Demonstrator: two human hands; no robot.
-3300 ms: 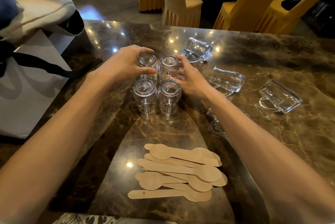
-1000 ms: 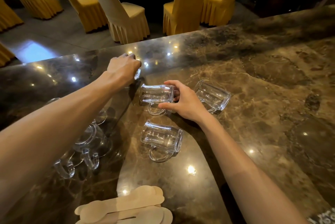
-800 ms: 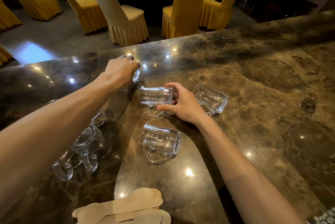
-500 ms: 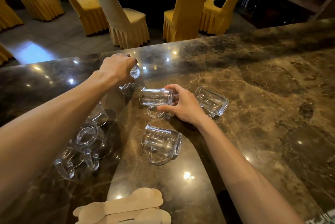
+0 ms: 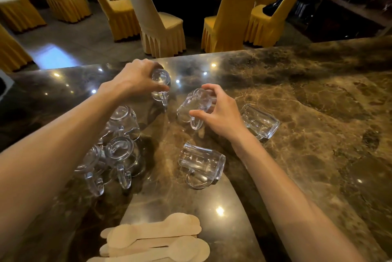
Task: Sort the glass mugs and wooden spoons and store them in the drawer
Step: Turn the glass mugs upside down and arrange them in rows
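We have a glass mug in each hand above the marble counter (image 5: 297,155). Our left hand (image 5: 135,80) wraps from above around a mug (image 5: 160,83) at about eleven o'clock from the counter's middle, base up and handle pointing toward us; our right hand (image 5: 220,113) pinches a second mug (image 5: 194,103) between thumb and fingers, tilted partway between lying and standing, at about twelve o'clock. A cluster of inverted mugs (image 5: 118,145) stands at nine o'clock under our left forearm, with handles facing us. Two mugs lie on their sides: one (image 5: 201,163) at six o'clock of the right hand, another (image 5: 259,121) at three o'clock of it. The wooden spoons (image 5: 154,238) sit stacked at six o'clock, near the counter's edge. No drawer is in view. To do this step well, we judge we should finish turning each mug rim-down, bring both beside the cluster with handles matching, and set them down gently, since glass on polished stone slides and chips easily, and the forearm could clip the cluster.
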